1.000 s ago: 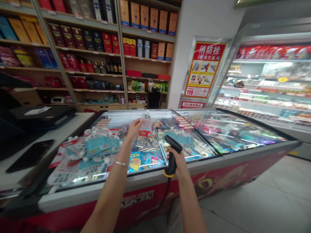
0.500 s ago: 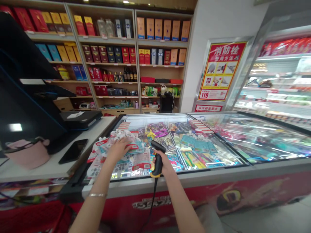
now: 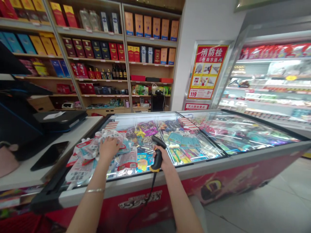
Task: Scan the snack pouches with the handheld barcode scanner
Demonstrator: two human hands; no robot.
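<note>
My left hand (image 3: 109, 149) lies palm down on a heap of plastic spout pouches (image 3: 84, 150), its fingers spread over them. The heap sits on the glass lid of a chest freezer (image 3: 170, 171), at its left end. My right hand (image 3: 163, 158) grips a black and yellow handheld barcode scanner (image 3: 158, 158), with the scanner's head tilted up and back. Its black cord (image 3: 147, 191) hangs down past the freezer's red front. Below the glass, colourful packets fill the freezer.
A white counter (image 3: 53, 165) at the left holds a black phone (image 3: 50, 155) and a black case (image 3: 60, 118). Wooden shelves of boxed liquor (image 3: 97, 48) stand behind the freezer. A lit refrigerated display case (image 3: 272, 84) stands at the right, and tiled floor (image 3: 255, 207) runs along the freezer's front.
My left hand has come down from holding a clear pouch up over the freezer and now rests on the heap. The view has swung slightly. The right hand still grips the scanner.
</note>
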